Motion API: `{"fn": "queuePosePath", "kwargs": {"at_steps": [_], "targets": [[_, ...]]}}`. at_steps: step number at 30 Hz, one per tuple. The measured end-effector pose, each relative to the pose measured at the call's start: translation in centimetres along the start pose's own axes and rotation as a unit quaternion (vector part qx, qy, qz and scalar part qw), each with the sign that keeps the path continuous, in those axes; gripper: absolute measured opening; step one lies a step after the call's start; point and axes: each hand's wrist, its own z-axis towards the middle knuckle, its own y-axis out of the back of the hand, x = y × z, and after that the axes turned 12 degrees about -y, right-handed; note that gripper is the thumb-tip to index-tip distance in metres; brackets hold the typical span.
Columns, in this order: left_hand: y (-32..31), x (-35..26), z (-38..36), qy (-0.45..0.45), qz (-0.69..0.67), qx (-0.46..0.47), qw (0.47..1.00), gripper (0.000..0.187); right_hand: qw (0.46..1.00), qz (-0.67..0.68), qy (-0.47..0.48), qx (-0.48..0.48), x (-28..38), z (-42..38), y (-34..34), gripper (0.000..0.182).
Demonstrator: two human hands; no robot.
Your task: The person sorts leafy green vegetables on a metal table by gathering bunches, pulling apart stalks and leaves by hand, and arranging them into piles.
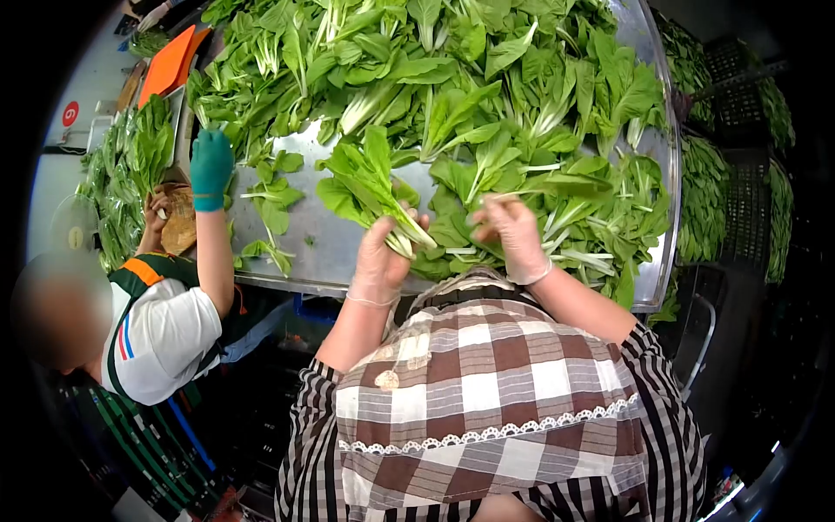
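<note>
Clasps leafy bunch [365, 181], bright green with whitish stems, in left hand [380, 258] above shiny metal table [335, 254]. Curls right hand [515, 237] nearby, apart from left; cannot tell whether gripping. Shows loose greens [600, 96] heaped toward right, then dark crates [746, 209] beyond.

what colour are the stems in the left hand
Pale whitish-green stems, shown in the head view.

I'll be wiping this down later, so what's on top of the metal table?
Loose leafy greens cover most of the metal table, with bare metal showing at the near left. The left hand holds a bunch above it. Anything under the heaped leaves cannot be seen.
</note>
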Motion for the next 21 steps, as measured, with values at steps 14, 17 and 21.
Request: {"fn": "queuePosePath", "kwargs": {"at_steps": [14, 17, 21], "targets": [[2.1, 2.1, 1.2, 0.042, 0.143, -0.058, 0.987, 0.037, 0.881, -0.446, -0.011, -0.158, -3.0, 10.1, 2.0, 0.041], [1.3, 2.5, 1.4, 0.021, 0.168, -0.078, 0.982, 0.038, 0.897, -0.414, 0.008, -0.154, -3.9, 10.8, 2.6, 0.033], [0.9, 2.9, 2.1, -0.022, 0.21, -0.051, 0.976, 0.042, 0.889, -0.44, 0.055, -0.117, -1.5, 5.5, 0.5, 0.027]]}}
